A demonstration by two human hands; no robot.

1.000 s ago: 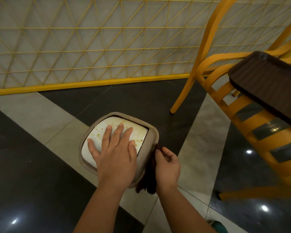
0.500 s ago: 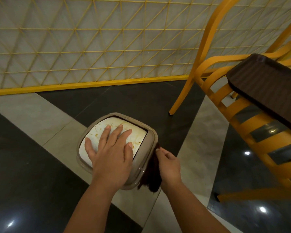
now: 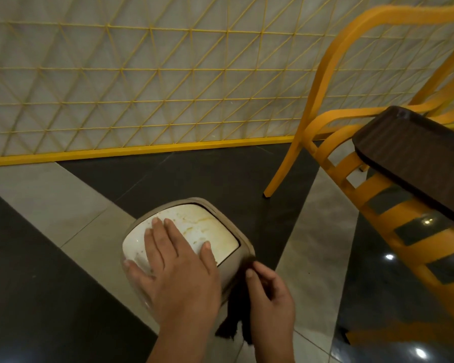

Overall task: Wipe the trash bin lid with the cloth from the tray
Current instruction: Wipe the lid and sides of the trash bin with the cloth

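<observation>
The trash bin lid [image 3: 207, 231] sits low on the floor in front of the person, a cream panel in a taupe rim, smeared with yellowish streaks and crumbs toward its far side. The left hand [image 3: 178, 268] lies flat on it with the fingers straight and spread, pressing down and gripping nothing. A moment ago that hand covered the middle of the panel; now it has slid toward the near left corner, the thumb over the rim, so more of the stained area lies bare. The dirt looks unchanged, so I judge the panel itself has not been wiped yet.

Just right of the lid, the dark cloth [image 3: 236, 307] hangs against the outer edge of the rim. The right hand [image 3: 270, 294] pinches it, fingers curled round the upper fold, and it has crept a little up the rim from where it was a second before. That reads as work on the edge, with the top to come; the cleared panel would suit a sweep across it next.

Further out, the dark brown tray [image 3: 414, 158] rests on the slatted seat of a yellow chair [image 3: 323, 74] to the right. Behind everything runs a yellow lattice fence [image 3: 116, 87] along the grey and black floor tiles [image 3: 37, 284].
</observation>
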